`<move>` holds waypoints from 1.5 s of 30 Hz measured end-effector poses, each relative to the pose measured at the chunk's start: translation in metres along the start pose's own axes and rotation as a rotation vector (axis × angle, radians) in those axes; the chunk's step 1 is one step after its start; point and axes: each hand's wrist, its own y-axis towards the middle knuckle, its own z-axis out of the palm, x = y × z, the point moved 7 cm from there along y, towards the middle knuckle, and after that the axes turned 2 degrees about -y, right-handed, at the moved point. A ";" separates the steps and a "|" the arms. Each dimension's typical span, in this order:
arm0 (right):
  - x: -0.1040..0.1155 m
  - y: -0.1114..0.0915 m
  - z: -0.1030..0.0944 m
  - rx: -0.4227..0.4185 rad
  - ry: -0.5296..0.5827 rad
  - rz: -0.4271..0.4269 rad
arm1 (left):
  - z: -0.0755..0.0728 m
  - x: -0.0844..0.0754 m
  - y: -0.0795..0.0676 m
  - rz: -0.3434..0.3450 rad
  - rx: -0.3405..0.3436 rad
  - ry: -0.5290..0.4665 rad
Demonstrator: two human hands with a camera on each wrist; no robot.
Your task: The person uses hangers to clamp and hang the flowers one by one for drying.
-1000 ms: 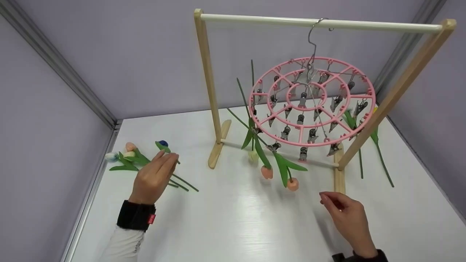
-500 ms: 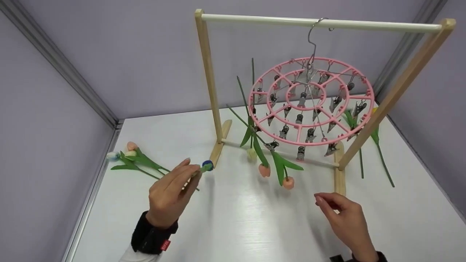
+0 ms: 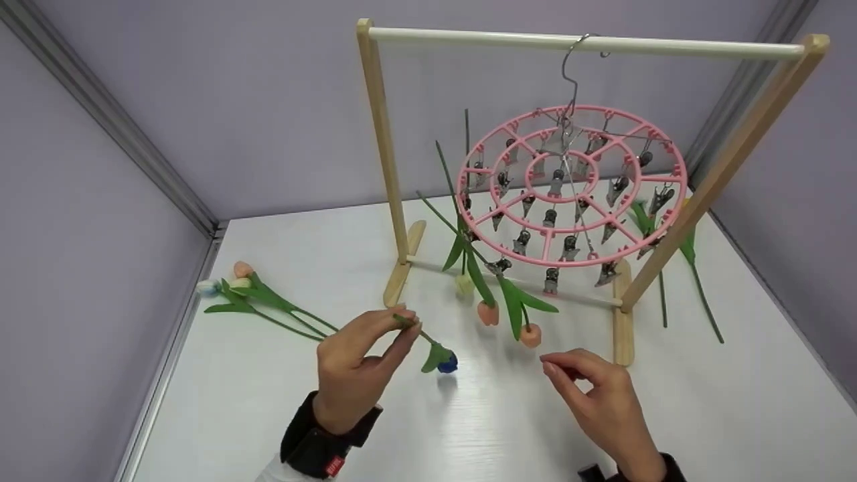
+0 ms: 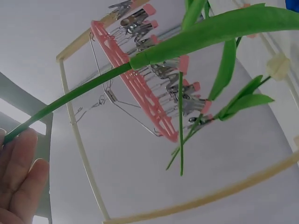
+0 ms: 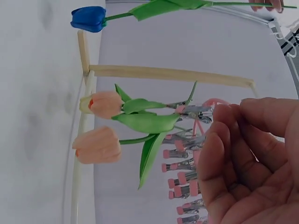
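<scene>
My left hand (image 3: 361, 365) pinches the green stem of a blue artificial tulip (image 3: 447, 363) between thumb and fingertips, its bloom pointing down and right over the table. In the right wrist view the whole blue tulip (image 5: 88, 18) shows, with a leaf along its stem. My right hand (image 3: 599, 398) is raised below the pink clip hanger (image 3: 549, 263), thumb and fingertips together with nothing between them. Just above it hangs a peach tulip (image 3: 531, 335), bloom downward, held with another peach tulip (image 3: 488, 313) and a pale yellow one (image 3: 464, 285) by metal clips.
The hanger hooks onto a white rod (image 3: 469, 35) of a wooden stand (image 3: 381, 140). Several tulips lie at left, including a light blue one (image 3: 209, 288). Behind the stand's right post (image 3: 723, 174) are more green tulip stems (image 3: 706, 301).
My left hand has carried the blue tulip rightward from the pile, and its bloom has swung from upright to downward. The right hand has moved a little left.
</scene>
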 end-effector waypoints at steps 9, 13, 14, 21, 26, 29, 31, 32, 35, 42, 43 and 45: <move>0.034 0.007 0.023 0.022 -0.058 -0.198 | 0.035 -0.002 0.003 -0.109 0.012 -0.179; 0.041 0.008 0.029 0.009 -0.095 -0.244 | 0.049 -0.005 0.006 -0.143 0.010 -0.208; 0.042 0.007 0.030 0.005 -0.103 -0.257 | 0.052 -0.005 0.006 -0.149 0.009 -0.209; 0.044 0.007 0.032 -0.020 -0.148 -0.330 | 0.071 -0.010 0.009 -0.166 0.006 -0.257; 0.043 0.007 0.032 -0.022 -0.148 -0.371 | 0.084 -0.013 0.011 -0.176 0.006 -0.287; 0.043 0.007 0.031 -0.021 -0.136 -0.396 | 0.090 -0.013 0.011 -0.201 0.024 -0.295; 0.043 0.007 0.030 -0.025 -0.136 -0.413 | 0.094 -0.011 0.009 -0.229 0.060 -0.286; 0.042 0.007 0.030 -0.027 -0.143 -0.422 | 0.096 -0.009 0.008 -0.245 0.082 -0.279; 0.041 0.006 0.028 -0.031 -0.166 -0.437 | 0.103 -0.004 0.001 -0.302 0.162 -0.255; 0.035 0.003 0.023 0.014 -0.166 -0.464 | 0.118 0.006 -0.017 -0.479 0.295 -0.368; 0.034 0.003 0.022 0.029 -0.147 -0.462 | 0.120 0.006 -0.018 -0.498 0.302 -0.389; 0.030 0.005 0.018 0.043 -0.109 -0.451 | 0.122 0.007 -0.020 -0.523 0.300 -0.421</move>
